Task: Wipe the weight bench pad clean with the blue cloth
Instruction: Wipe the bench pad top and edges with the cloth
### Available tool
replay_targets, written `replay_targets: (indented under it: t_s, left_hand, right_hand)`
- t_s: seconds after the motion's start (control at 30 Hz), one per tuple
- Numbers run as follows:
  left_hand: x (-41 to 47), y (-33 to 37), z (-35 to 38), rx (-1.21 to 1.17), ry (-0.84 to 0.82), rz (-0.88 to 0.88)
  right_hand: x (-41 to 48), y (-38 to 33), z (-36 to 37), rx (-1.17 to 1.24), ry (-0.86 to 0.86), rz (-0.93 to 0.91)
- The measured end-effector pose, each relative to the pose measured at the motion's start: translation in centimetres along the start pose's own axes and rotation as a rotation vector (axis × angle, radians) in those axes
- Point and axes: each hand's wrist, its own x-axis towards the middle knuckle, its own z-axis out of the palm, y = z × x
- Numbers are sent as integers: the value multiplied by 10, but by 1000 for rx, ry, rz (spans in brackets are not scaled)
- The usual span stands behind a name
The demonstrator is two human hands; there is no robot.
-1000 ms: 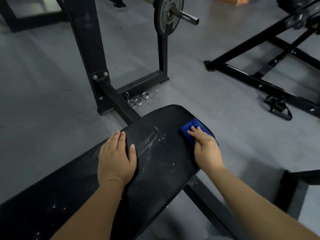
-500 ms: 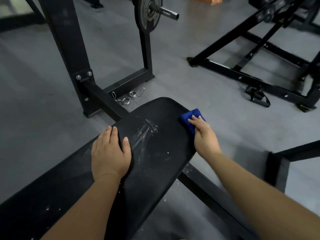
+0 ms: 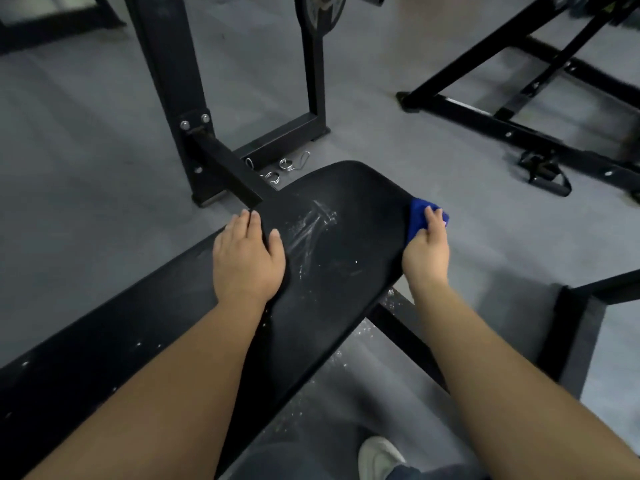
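Right hand (image 3: 426, 252) lies over the blue cloth (image 3: 419, 216), fingers fairly straight, pressing it onto the pad's rim. Whether the thumb hooks under the edge, cannot tell. Left hand (image 3: 247, 258) is flat, palm down on the opposite rim, holding nothing; it looks like a brace.

Bench pad (image 3: 346, 292): black, fills the gap between both hands. Its long axis runs from under my left forearm out past both hands. The rounded end points away, just beyond the cloth and to its left. The cloth sits at the right edge close to that end, partly hanging off the side.

Handling, my guess: the cloth is soft, light and limp, and likely to bunch or slip off the rim unless kept folded under a flat palm. The pad looks firm with a slick skin and seems fixed on its frame, so it should take pressure without shifting.

White smear (image 3: 311, 226) with scattered specks lies left of the cloth, nearer the left thumb. Not yet wiped. Spring clips (image 3: 289, 165) lie on the floor beyond the left fingertips.
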Motion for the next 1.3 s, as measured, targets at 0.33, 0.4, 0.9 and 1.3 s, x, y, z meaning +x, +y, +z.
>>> replay_targets:
  t_s: [0.33, 0.4, 0.9, 1.3]
  left_hand:
    - [1, 0, 2, 51, -25, 11]
    - [2, -1, 3, 53, -16, 20]
    - [0, 2, 0, 71, -14, 17]
    - [-1, 4, 3, 158, -28, 45]
  right_hand:
    - [-69, 7, 10, 259, 3, 224]
    - [-34, 1, -1, 253, 0, 299]
    - [-62, 12, -10, 478, -69, 342]
    - [-141, 17, 16, 583, -16, 361]
